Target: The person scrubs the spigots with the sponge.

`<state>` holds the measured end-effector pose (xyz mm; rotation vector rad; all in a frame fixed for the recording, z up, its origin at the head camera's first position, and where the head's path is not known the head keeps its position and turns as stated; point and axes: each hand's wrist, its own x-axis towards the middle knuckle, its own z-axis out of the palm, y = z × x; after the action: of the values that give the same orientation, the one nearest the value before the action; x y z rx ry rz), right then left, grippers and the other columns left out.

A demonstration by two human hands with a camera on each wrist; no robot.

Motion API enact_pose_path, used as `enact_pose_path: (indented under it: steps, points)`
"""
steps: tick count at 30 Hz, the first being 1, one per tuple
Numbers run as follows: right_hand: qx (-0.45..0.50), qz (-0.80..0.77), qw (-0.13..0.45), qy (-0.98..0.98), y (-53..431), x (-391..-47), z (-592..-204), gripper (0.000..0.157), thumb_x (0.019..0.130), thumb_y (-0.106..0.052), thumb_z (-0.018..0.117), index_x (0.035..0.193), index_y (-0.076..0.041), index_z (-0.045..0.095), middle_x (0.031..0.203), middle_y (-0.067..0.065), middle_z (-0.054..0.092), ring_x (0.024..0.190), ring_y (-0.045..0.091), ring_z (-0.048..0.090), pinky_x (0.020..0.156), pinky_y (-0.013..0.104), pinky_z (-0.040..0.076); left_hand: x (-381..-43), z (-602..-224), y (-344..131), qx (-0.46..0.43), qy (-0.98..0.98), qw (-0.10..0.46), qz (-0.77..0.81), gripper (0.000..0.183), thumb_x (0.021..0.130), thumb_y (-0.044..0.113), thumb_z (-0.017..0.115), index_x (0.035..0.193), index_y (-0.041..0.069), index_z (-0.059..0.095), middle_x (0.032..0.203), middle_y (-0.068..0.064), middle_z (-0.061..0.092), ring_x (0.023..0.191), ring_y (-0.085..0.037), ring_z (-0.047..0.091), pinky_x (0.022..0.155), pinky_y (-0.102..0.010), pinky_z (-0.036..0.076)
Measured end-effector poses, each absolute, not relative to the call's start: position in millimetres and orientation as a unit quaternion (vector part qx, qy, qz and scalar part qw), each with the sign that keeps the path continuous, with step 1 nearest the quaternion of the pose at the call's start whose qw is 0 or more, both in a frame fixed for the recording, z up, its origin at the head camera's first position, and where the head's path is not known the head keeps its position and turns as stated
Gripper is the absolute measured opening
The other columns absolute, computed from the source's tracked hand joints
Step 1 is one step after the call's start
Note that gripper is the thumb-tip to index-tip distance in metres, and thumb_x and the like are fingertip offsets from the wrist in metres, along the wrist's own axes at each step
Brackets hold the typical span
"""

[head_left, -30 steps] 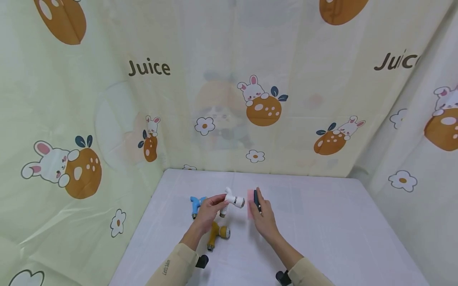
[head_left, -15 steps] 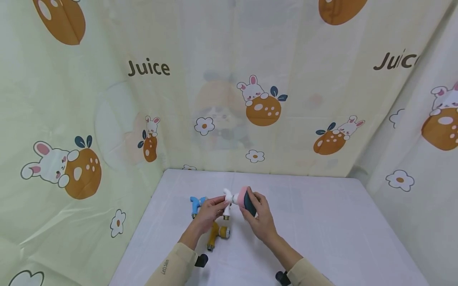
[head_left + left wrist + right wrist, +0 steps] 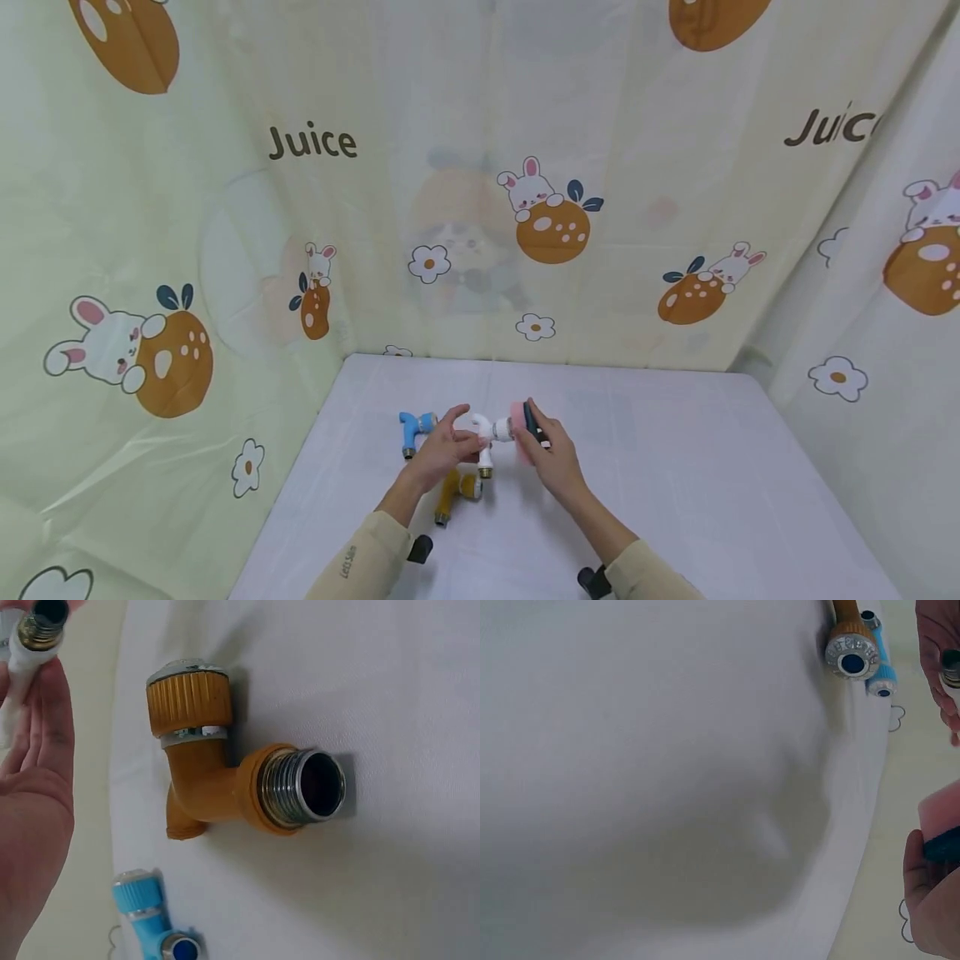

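Note:
My left hand [image 3: 437,458] pinches a white plastic tap [image 3: 486,462] above the table, its threaded brass end pointing down and its knob toward the right. The index finger is raised off it. In my right hand [image 3: 558,468] is a pink sponge [image 3: 518,412] with a dark teal back, gripped between thumb and fingers. The sponge's pink face lies against or very close to the tap's knob. In the left wrist view the white tap [image 3: 28,660] shows its open threaded end. Part of the pink sponge [image 3: 943,810] appears at the right wrist view's edge.
An ochre-yellow tap [image 3: 447,500] lies on the white table [image 3: 675,483] just below the left hand. Behind it, farther left, lies a light blue tap [image 3: 410,429]. A printed curtain [image 3: 450,208] hangs behind and beside the table.
The sponge first came left onto the white tap's knob and tilted, then turned upright and shifted slightly right. The tap moved down and right; the left index finger lifted off it.

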<state>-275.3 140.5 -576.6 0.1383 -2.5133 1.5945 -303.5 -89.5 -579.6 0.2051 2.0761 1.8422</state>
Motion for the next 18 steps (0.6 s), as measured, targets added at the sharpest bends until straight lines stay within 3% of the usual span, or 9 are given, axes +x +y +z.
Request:
enact_pose_path:
  steps: [5, 12, 18]
  points:
    - [0.029, 0.530, 0.052, -0.846, 145, -274, -581, 0.064, 0.101, -0.045, 0.066, 0.158, -0.025, 0.046, 0.124, 0.012, 0.062, 0.101, 0.019, 0.055, 0.070, 0.026, 0.048, -304, -580, -83, 0.098, 0.775, 0.143, 0.607, 0.070, 0.093, 0.026, 0.080, 0.155, 0.019, 0.048, 0.114, -0.013, 0.072, 0.087, -0.023, 0.076, 0.091, -0.042, 0.061]
    - [0.019, 0.536, 0.039, -0.843, 148, -272, -583, 0.065, 0.100, -0.048, 0.066, 0.158, -0.029, 0.045, 0.129, 0.011, 0.061, 0.105, 0.022, 0.054, 0.072, 0.028, 0.048, -303, -582, -72, 0.109, 0.835, 0.090, 0.531, 0.073, 0.088, 0.026, 0.085, 0.152, 0.015, 0.052, 0.148, -0.014, 0.055, 0.078, -0.014, 0.071, 0.074, -0.030, 0.060]
    - [0.026, 0.524, 0.036, -0.850, 148, -271, -585, 0.066, 0.100, -0.051, 0.065, 0.159, -0.027, 0.045, 0.129, 0.011, 0.060, 0.105, 0.021, 0.053, 0.075, 0.028, 0.047, -301, -581, -68, 0.152, 0.871, 0.060, 0.464, 0.049, 0.091, 0.025, 0.082, 0.138, 0.018, 0.067, 0.140, -0.010, 0.061, 0.078, -0.011, 0.065, 0.070, -0.026, 0.058]
